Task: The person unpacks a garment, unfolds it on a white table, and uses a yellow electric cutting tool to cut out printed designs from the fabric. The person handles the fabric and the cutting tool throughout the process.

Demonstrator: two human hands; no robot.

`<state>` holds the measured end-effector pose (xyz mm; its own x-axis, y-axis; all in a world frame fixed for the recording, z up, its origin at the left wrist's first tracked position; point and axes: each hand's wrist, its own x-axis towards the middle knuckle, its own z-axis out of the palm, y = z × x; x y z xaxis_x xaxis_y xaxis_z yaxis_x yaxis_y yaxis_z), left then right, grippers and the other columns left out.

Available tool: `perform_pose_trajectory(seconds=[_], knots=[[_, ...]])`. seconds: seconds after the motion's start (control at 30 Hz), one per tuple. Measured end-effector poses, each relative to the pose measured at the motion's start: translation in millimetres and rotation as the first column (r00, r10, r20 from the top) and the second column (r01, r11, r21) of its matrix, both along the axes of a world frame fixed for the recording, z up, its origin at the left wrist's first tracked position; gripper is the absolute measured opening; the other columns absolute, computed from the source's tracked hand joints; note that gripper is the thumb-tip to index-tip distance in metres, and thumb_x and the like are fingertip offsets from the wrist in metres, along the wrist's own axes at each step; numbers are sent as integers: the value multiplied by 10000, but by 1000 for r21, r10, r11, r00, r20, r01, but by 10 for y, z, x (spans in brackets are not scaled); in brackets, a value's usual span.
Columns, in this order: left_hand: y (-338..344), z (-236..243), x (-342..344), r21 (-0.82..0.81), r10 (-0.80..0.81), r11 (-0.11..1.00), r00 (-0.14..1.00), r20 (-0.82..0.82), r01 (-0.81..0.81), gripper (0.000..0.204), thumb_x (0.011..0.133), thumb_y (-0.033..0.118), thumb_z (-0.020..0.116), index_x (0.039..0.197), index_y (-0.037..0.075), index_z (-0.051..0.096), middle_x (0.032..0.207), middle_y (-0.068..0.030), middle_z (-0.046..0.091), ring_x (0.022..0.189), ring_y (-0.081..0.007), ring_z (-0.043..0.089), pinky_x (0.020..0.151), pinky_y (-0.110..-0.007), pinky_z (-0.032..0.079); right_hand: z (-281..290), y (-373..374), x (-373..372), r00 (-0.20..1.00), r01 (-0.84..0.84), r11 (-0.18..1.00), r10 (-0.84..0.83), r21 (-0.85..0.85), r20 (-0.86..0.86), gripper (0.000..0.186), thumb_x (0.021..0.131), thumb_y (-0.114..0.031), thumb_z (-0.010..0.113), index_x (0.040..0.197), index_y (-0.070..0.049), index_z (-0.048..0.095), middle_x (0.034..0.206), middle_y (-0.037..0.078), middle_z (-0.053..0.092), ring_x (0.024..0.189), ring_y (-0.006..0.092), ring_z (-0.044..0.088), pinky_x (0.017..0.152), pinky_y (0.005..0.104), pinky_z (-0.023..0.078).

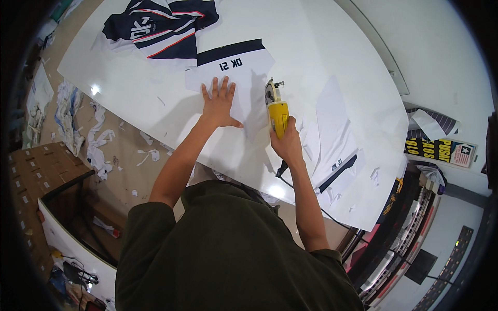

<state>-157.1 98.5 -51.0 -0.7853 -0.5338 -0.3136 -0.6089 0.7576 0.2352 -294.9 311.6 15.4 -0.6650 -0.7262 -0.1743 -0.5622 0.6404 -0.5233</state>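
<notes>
Plainly, the left hand [218,106] lay palm down with its fingers spread on a white piece of cloth [250,85], pressing on it and gripping nothing. That piece lay on the white table [295,31], ahead of the person, with a dark band along its far edge and dark lettering just below. The right hand [288,144] was closed around the yellow body of an electric cutter [279,118], whose round blade [270,95] stood just to the right of the cloth (whether it was spinning, I could not tell).

By its look, the cloth was light, soft and limp, likely to slip or wrinkle on so smooth a top, so a flat, spread palm seemed a better hold than a pinch at one edge. The cutter looked hard, compact and heavier; its yellow body, well behind the blade, seemed the safe place to take it.

Counted out, there were two hands, one cutter with one black cord [283,168], and two banded white pieces, the second [332,135] lying apart to the right. One dark, striped bundle of clothing [168,28] lay at the far left; its layers could not be counted. Small scraps [375,176] were too many to number surely.
</notes>
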Motion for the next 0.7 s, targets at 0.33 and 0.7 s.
perform_pose_trajectory(seconds=[0.33,0.7], knots=[[-6,-92,16,-13,7,1000,996,-84,-8,1497,483,780,848,1639,75,210,1716,-204,83,1566,-491,-2,1141,-798,-7,29,-474,-4,995,100,995,-101,30,13,590,899,-214,682,1273,91,343,1010,431,650,886,558,685,762,538,581],[-12,-39,55,32,44,999,992,-116,-41,1477,471,703,897,1630,65,240,1711,-197,128,1567,-481,30,1143,-796,-4,-64,-845,-17,974,227,974,-227,26,5,605,884,-270,691,1236,95,361,1017,422,655,914,555,684,803,542,579]])
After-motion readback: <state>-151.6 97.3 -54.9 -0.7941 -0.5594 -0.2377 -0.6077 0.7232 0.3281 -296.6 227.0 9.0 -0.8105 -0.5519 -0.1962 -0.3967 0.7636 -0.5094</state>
